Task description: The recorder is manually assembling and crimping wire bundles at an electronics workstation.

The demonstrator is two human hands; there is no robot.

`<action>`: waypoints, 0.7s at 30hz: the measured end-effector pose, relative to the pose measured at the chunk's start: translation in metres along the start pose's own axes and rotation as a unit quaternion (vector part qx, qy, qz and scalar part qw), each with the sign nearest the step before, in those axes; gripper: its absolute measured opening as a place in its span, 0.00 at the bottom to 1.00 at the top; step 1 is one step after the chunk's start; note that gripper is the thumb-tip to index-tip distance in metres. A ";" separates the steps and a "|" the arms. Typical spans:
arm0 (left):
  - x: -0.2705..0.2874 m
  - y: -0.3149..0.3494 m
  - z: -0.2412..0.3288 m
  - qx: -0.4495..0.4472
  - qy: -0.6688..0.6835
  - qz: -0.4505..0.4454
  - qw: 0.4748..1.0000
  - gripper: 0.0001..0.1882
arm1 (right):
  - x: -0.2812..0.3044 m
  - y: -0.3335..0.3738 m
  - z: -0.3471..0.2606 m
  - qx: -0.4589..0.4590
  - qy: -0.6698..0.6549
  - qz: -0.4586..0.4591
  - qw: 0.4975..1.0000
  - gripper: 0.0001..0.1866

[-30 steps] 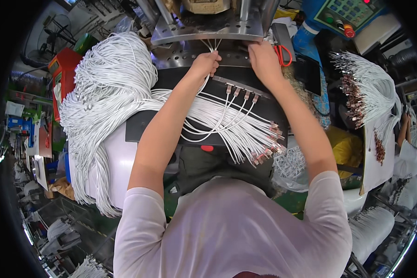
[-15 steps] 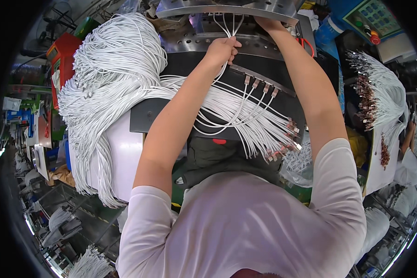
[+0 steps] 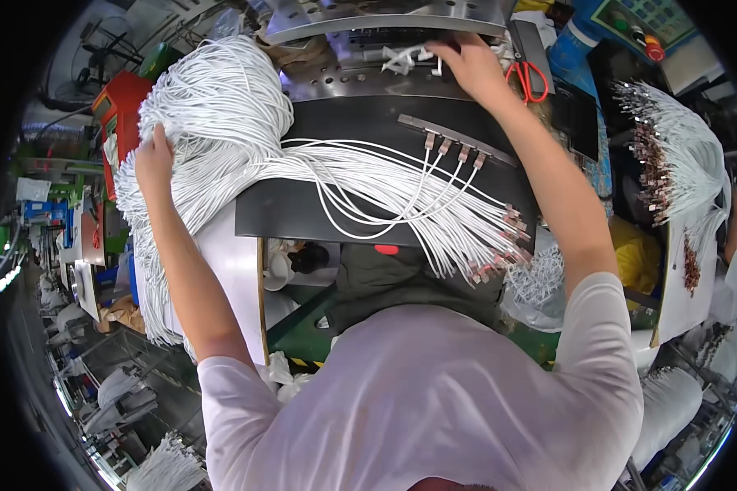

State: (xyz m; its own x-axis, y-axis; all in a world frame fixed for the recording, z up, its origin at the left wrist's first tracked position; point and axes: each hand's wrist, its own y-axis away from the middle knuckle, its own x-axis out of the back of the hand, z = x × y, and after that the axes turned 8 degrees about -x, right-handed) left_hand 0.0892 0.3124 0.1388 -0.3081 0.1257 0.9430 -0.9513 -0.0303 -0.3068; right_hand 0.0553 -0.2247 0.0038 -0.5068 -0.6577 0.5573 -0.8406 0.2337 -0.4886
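At the left, my left hand (image 3: 155,157) is closed at the side of a large bundle of white cables (image 3: 221,90), its fingers together against the strands. My right hand (image 3: 472,67) is over the metal plate of a machine (image 3: 348,83), thumb and fingers apart. Small white plastic pieces (image 3: 408,59) are beside its thumb, slightly blurred; whether it touches them I cannot tell. On the black work surface (image 3: 344,114) lies a metal bar (image 3: 446,137) with several cable connectors (image 3: 464,153) set along it. Loose cables (image 3: 401,196) fan out to copper-coloured ends (image 3: 499,250) at the right.
Red-handled scissors (image 3: 528,82) lie right of the machine. A clear bag of white scraps (image 3: 536,282) hangs below the surface. Another cable bundle (image 3: 684,151) rests on a side table at the right. A red box (image 3: 121,106) stands behind the left bundle.
My left hand has moved from the cables at the machine out to the left bundle. My right hand has drawn back from under the machine's upper part; white pieces now show beside it.
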 end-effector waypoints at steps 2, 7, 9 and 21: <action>-0.019 0.039 0.021 0.046 0.081 0.105 0.990 0.28 | 0.026 0.031 -0.011 0.056 0.052 -0.068 0.995 0.13; -0.073 0.180 0.167 -0.394 0.113 -0.059 0.910 0.06 | 0.081 0.084 -0.032 0.092 0.222 -0.033 0.970 0.18; -0.083 0.210 0.216 -0.520 0.275 -0.013 0.809 0.08 | 0.111 0.104 -0.043 -0.017 0.088 -0.114 0.989 0.17; -0.081 0.198 0.270 -0.460 0.239 -0.044 0.854 0.10 | 0.053 0.077 -0.026 0.059 -0.004 -0.118 0.991 0.17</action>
State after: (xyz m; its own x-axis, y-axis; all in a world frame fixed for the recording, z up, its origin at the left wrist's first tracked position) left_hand -0.0766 0.0286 0.0363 0.0134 0.4845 0.8747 -0.4916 0.7649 -0.4162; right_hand -0.0417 -0.2232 0.0130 -0.2965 -0.6905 0.6598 -0.9072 -0.0122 -0.4205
